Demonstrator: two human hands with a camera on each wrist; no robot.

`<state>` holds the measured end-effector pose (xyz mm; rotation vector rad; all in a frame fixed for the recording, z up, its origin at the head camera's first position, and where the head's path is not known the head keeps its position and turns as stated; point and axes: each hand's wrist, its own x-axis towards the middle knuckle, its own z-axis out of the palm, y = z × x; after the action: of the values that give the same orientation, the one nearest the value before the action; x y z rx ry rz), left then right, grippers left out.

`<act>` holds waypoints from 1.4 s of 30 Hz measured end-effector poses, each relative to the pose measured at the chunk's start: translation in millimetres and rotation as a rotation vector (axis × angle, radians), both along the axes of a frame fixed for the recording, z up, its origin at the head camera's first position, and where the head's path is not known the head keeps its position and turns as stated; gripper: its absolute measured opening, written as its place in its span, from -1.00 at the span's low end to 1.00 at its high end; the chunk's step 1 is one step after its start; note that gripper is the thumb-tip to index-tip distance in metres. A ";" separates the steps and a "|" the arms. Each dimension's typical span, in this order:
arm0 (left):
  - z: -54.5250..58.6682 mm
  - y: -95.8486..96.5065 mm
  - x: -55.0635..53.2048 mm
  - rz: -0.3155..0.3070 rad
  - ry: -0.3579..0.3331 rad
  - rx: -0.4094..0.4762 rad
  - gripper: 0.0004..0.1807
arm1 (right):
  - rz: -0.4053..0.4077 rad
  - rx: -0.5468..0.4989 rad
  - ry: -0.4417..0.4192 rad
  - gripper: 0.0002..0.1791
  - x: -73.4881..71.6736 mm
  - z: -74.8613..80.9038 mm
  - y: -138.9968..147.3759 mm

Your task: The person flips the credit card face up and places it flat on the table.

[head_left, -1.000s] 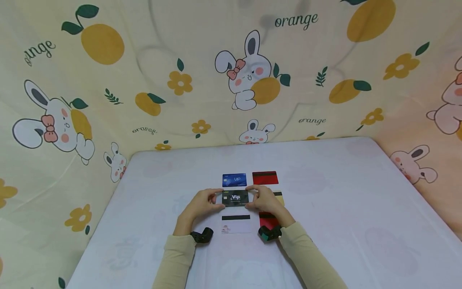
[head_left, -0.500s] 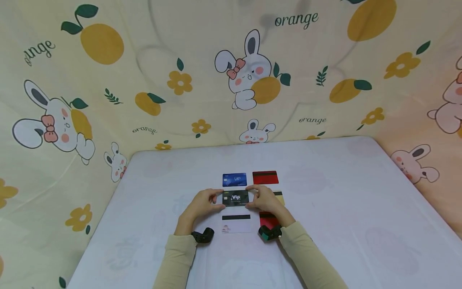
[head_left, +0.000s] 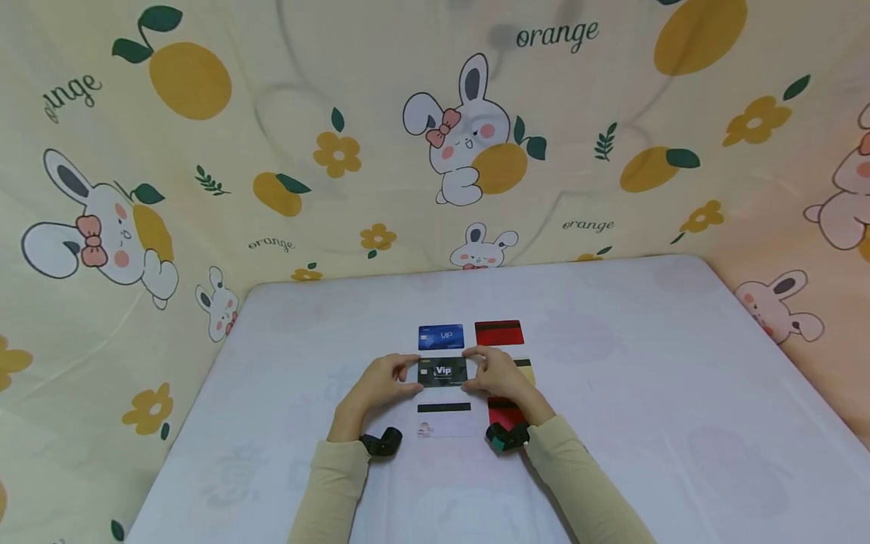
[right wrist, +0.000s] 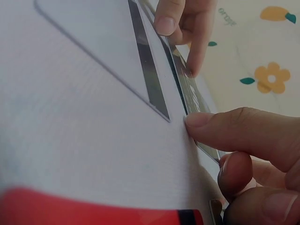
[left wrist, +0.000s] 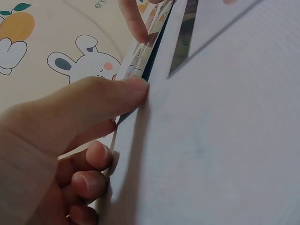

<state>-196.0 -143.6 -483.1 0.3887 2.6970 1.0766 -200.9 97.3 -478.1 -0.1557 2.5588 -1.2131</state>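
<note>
Between my two hands is a black Vip card (head_left: pixel 442 372), face up in the middle of the head view. My left hand (head_left: pixel 381 381) holds its left corners, thumb at the near one and forefinger at the far one. In the same way my right hand (head_left: pixel 501 375) pinches the right-hand corners. The left wrist view shows the left thumb (left wrist: pixel 131 89) against the card's near edge; the right thumb (right wrist: pixel 201 119) is on that edge in the right wrist view. Whether the card lies flat or is slightly raised, I cannot tell.
Beyond the black card lie a blue VIP card (head_left: pixel 441 337) and a red striped card (head_left: pixel 499 332). Nearer is a white striped card (head_left: pixel 444 423). A gold card (head_left: pixel 526 370) and another red card (head_left: pixel 504 412) are partly hidden by the right hand and wrist.
</note>
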 end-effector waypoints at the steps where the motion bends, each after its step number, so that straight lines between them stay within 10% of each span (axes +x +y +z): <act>1: -0.3 -0.1 0.0 -0.001 0.003 -0.001 -0.39 | 0.000 -0.007 -0.006 -0.37 0.0 0.1 -0.2; 25: 5.8 -4.0 1.5 -0.031 0.008 0.006 -0.39 | 0.022 0.050 0.042 -0.43 2.2 4.9 -2.4; 42: 3.9 -11.4 27.0 -0.196 0.074 0.018 -0.54 | 0.313 -0.010 0.124 -0.57 30.7 11.4 19.0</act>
<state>-169.1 -155.0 -479.2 0.6924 2.6457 1.0508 -170.3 116.3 -466.6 -0.6262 2.5078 -1.1255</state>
